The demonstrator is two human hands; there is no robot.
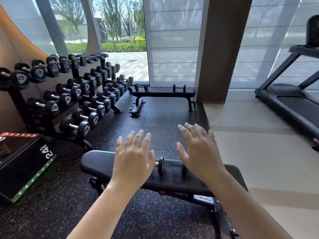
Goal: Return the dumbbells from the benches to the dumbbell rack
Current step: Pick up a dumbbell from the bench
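Head-cam view in a gym, two bare forearms stretched fwd. Left hand (133, 157) and right hand (198, 152) are both palm down w/ fingers straight and spread, gripping nothing.

Under the palms lies the near bench (96, 163), a black pad set crosswise. Two small dumbbells rest on it. The left dumbbell (160, 165) shows one black head and a bit of chrome handle just beside the L thumb; the rest is hidden under that palm. The right dumbbell (184, 169) shows one head just inside the R thumb, the rest hidden by the R hand. Can't tell if the palms touch them.

Left of the L fingers sits a black box (24, 166) on the floor. Beyond and left of the L fingertips stands the rack (75, 75), three tiers, mostly full; empty cradles seem to show at the top tier's far end. Straight past both sets of fingertips, well apart from them, is the far bench (164, 92) w/ the far dumbbells (179, 88), two of them, on top. Far right of the R fingers, a treadmill (290, 107).

Step, as judged: start of the first pickup, all four weights not yet racked. Next move prob. needs each hand lowered, fingers curled round a handle between the heads, then a lift and a turn left to the rack's free slots
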